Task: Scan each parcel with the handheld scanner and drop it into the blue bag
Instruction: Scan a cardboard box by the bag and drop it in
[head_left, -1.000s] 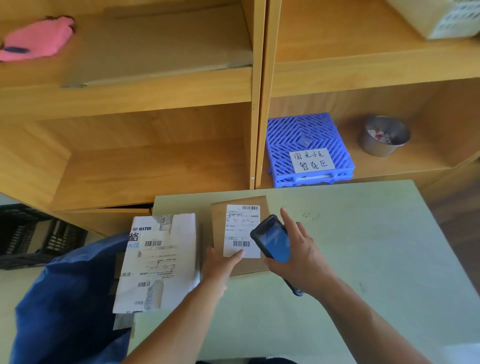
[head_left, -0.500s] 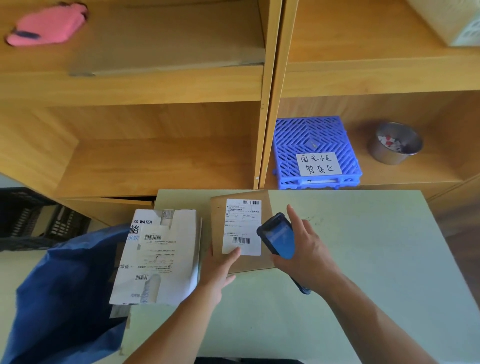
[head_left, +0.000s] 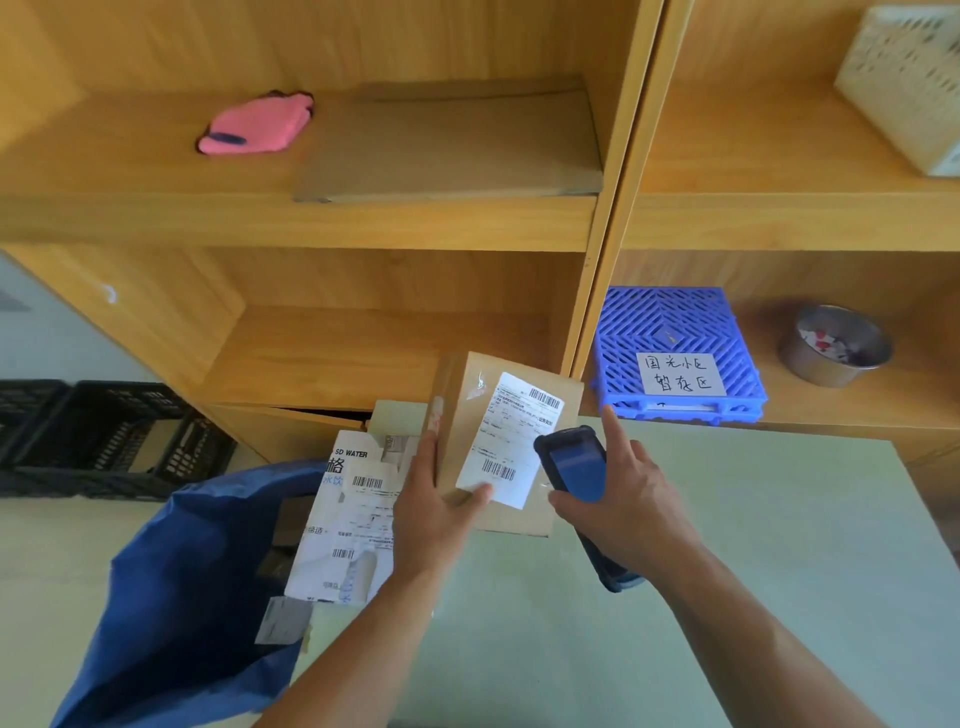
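The brown cardboard parcel (head_left: 511, 415), which a second ago lay flat on the desk (head_left: 727, 545), is now tipped up off it in the left hand (head_left: 434, 512), thumb on its white shipping label (head_left: 506, 441). The right hand (head_left: 623, 504) still grips the handheld scanner (head_left: 576, 467) just beside the label. The scan looks finished, so the parcel seems bound for the blue bag (head_left: 171, 597), open at lower left beside the white parcel (head_left: 353, 525).

Two parcels: one brown box (head_left: 511, 410), one white carton (head_left: 353, 519). One handheld scanner (head_left: 574, 470). One blue bag (head_left: 171, 597). One blue crate (head_left: 675, 332), one metal bowl (head_left: 834, 345), two black crates (head_left: 104, 436).
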